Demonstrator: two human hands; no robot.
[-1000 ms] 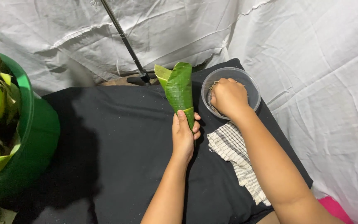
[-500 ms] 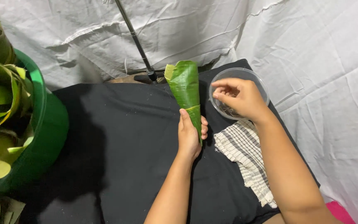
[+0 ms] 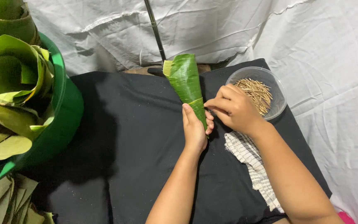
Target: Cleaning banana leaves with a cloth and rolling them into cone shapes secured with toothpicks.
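Note:
My left hand (image 3: 194, 128) grips the narrow lower end of a green leaf rolled into a cone (image 3: 186, 83), its wide mouth pointing away from me. My right hand (image 3: 233, 108) is pinched closed right beside the cone's folded edge; whatever is between its fingertips is too small to make out. Just behind that hand stands a clear bowl (image 3: 275, 85) holding several thin wooden picks (image 3: 257, 91). All of this is over a black cloth (image 3: 133, 141).
A green tub (image 3: 61, 120) full of cut leaves stands at the left, with more leaves stacked below it. A striped white cloth (image 3: 249, 159) lies under my right forearm. A dark pole (image 3: 154, 31) rises behind the cone. White sheets cover the surroundings.
My right hand has come out of the bowl and moved left to the cone's edge. The left hand has kept its hold on the cone.

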